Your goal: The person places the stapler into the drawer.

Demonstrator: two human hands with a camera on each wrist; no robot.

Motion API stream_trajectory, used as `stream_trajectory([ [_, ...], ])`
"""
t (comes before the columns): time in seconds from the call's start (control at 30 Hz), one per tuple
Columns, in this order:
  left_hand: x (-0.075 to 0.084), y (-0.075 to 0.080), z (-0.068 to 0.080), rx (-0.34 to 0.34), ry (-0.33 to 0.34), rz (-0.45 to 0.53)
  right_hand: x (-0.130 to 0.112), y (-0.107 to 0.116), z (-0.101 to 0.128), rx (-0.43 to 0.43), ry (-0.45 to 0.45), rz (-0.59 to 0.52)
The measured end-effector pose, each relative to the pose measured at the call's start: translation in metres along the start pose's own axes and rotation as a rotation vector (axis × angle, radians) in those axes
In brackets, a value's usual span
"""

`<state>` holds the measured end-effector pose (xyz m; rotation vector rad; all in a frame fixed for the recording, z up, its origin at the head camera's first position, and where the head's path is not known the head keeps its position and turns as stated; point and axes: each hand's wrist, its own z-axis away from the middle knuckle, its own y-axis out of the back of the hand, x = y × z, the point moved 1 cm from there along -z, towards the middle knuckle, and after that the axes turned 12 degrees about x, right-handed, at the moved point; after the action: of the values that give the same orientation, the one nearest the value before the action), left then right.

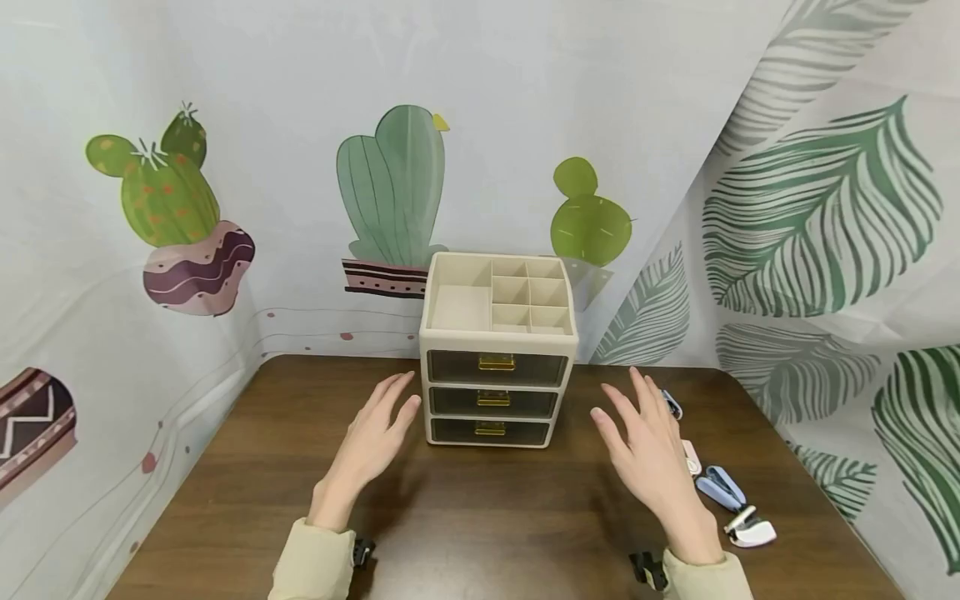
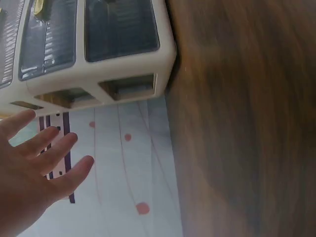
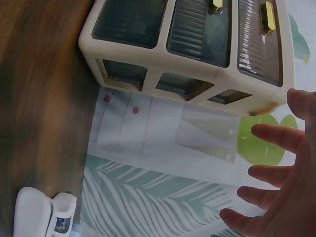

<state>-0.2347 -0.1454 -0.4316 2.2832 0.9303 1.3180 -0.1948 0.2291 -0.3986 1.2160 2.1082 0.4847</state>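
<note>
A cream desk organiser (image 1: 498, 343) with three smoked drawers and gold handles stands at the back middle of the brown table (image 1: 487, 517); its top tray has several open compartments. My left hand (image 1: 372, 440) hovers open, fingers spread, just left of the organiser's front, holding nothing. My right hand (image 1: 647, 450) hovers open to the organiser's right, also holding nothing. The left wrist view shows the left hand (image 2: 34, 173) below the organiser (image 2: 89, 54). In the right wrist view the right hand (image 3: 281, 187) spreads beside the organiser (image 3: 187, 44).
Several small staplers lie at the table's right: a blue one (image 1: 720, 487), a white one (image 1: 750, 528) and one partly behind my right hand (image 1: 671, 404). A white stapler (image 3: 42, 213) shows in the right wrist view. Printed cactus and leaf cloths close in the table's back and sides.
</note>
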Motion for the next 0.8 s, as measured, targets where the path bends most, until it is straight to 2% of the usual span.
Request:
stream_trajectory([
  [0.3,0.005,-0.018,-0.006,0.119,0.059,0.232,-0.012,0.003,-0.009,0.137,0.103,-0.064],
  [0.57,0.004,-0.031,-0.012,0.211,0.162,0.340,-0.026,0.002,-0.019,0.243,0.196,-0.131],
  [0.8,-0.002,-0.042,-0.013,0.244,0.258,0.419,-0.045,-0.005,-0.029,0.256,0.280,-0.173],
])
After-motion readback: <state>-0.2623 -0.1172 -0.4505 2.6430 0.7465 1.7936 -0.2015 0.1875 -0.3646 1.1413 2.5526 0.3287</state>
